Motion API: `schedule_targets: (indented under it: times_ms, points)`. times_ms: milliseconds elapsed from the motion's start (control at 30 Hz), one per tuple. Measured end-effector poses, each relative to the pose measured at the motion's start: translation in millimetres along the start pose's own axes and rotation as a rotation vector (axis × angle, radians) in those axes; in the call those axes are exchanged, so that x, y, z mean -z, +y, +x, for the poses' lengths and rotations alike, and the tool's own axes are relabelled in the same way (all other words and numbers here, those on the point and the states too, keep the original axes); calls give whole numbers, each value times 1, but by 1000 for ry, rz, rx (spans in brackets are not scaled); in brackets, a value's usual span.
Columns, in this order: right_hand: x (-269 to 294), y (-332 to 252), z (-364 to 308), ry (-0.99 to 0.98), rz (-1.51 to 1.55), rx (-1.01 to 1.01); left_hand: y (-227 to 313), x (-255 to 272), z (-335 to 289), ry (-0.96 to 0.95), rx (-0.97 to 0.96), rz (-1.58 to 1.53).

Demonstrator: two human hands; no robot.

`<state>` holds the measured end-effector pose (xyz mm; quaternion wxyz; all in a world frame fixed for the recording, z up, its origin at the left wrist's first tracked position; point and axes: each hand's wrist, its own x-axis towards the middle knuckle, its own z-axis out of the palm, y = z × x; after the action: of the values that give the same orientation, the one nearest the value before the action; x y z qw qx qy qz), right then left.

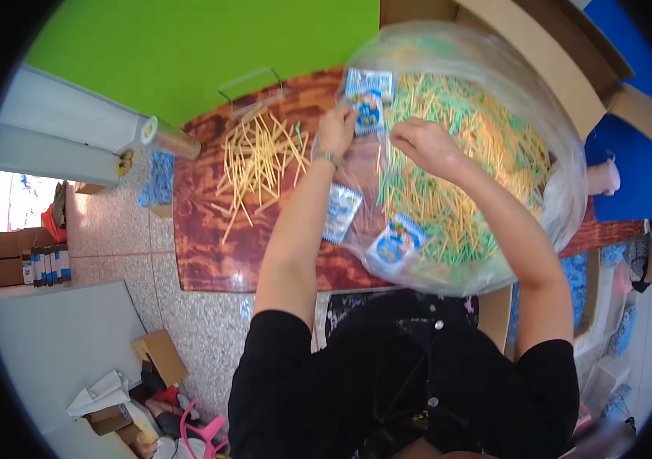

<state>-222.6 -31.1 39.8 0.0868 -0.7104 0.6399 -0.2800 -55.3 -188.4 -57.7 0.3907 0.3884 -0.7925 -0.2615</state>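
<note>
My left hand (337,131) is closed at the left edge of a small blue-and-white packet (369,113), seemingly gripping it. Just behind lies another such packet (372,81). Over the left part of a large open clear plastic bag (567,218), my right hand (424,144) has its fingers pinched together; what they hold, if anything, is hidden. Thin yellow and green sticks (486,164) fill the bag. Nearer me, one packet (342,212) rests by the bag's left side and another packet (397,240) at its front. Loose yellow sticks (261,161) are heaped left of my left hand.
The red-brown table (211,252) carries the bag and the heap. A wire stand (253,84) is at its back edge, against a green surface (188,53). An open cardboard box (555,61) rises behind the bag. A pink cup (605,177) stands at the right.
</note>
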Motion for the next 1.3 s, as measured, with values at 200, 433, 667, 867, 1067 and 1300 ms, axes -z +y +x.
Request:
schedule_targets:
  times_ms: [200, 433, 667, 867, 1067, 1300]
  points:
    - [2, -42, -88, -613, -228, 37, 17, 5, 2, 44, 9, 204]
    - [-19, -37, -118, -427, -250, -29, 80, 44, -78, -82, -144, 8]
    - [3, -37, -126, -236, -372, 167, 125, 61, -172, -396, -99, -109]
    - [24, -45, -125, 82, 140, 30, 140, 49, -177, -393, -54, -182]
    - [50, -41, -136, -58, 440, -45, 159, 43, -164, -543, 201, -571]
    - [72, -23, -158, -59, 359, -16, 183, 13, -155, -506, 98, -332]
